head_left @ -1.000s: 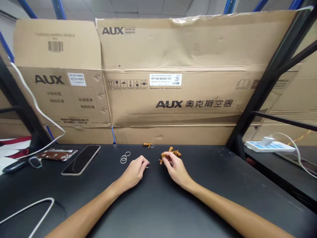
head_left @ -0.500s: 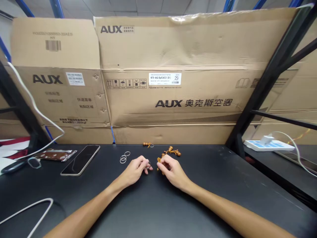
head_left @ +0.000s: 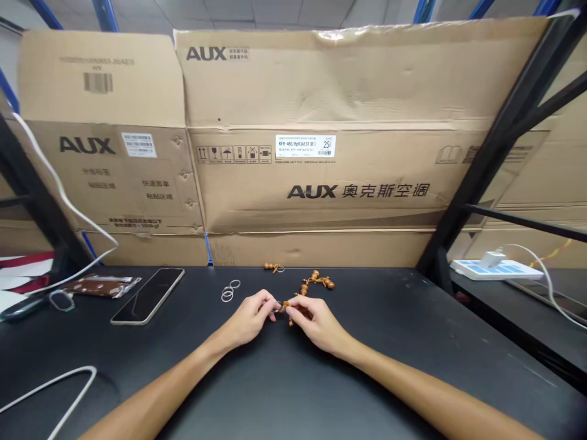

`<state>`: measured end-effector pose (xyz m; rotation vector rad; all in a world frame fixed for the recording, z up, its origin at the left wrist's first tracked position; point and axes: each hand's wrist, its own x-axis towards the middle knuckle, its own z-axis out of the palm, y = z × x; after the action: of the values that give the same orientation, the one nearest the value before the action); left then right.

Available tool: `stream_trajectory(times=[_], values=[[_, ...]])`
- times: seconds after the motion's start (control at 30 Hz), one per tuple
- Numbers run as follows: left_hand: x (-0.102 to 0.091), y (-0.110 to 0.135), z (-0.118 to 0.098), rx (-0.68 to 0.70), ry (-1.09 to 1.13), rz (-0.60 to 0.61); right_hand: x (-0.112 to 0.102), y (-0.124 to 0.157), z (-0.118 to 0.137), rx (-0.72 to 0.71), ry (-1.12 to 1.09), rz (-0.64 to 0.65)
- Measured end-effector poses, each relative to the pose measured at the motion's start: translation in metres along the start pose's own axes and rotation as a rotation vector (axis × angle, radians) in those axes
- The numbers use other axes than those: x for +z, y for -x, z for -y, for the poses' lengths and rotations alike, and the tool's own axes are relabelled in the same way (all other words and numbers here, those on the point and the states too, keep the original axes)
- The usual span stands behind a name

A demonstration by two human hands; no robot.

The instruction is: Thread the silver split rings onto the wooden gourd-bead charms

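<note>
While both forearms (head_left: 151, 382) angle in from the near edge of the counter (head_left: 413, 324), the hands meet near its middle, fingertips almost touching. The left hand (head_left: 247, 318) is nearly closed, with thumb and fingers pinching a small silvery ring (head_left: 276, 307) that the fingertips partly hide. The right hand (head_left: 318, 324) is curled the same way, gripping a short string of wooden beads (head_left: 288, 304). The end of the string points toward the ring, though it is too small to tell whether the two touch. One bead hangs just below the right fingers.

Just beyond the hands lies a longer bead strand (head_left: 316, 282) with orange cord, and a small beaded piece (head_left: 274, 267) sits at the far edge. Loose rings (head_left: 228, 294) lie left of the hands. Nearer the left edge are a phone (head_left: 147, 296), a foil packet (head_left: 103, 286) and glasses (head_left: 62, 300), while a white cable (head_left: 55, 391) curves across the near left corner. Past the far edge stand flattened AUX cartons (head_left: 321, 85), and a power strip (head_left: 495, 269) lies beyond the right edge.
</note>
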<state>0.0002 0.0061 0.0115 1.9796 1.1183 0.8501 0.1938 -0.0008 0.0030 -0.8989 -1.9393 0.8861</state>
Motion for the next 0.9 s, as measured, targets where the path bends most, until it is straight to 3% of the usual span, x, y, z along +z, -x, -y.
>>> stream_trajectory(times=[0.3,0.73,0.9], values=[[0.0032,0.0013,-0.005,0.02,-0.018,0.019,-0.0012,-0.0014,-0.0031,0.01,0.053,0.05],[0.0043,0.0026,-0.0058,0.06,-0.047,0.06,0.0008,-0.0022,-0.0043,0.026,0.106,0.017],[0.0033,0.0027,-0.0062,0.048,-0.059,0.071,0.0019,-0.0023,-0.0037,-0.034,0.21,-0.007]])
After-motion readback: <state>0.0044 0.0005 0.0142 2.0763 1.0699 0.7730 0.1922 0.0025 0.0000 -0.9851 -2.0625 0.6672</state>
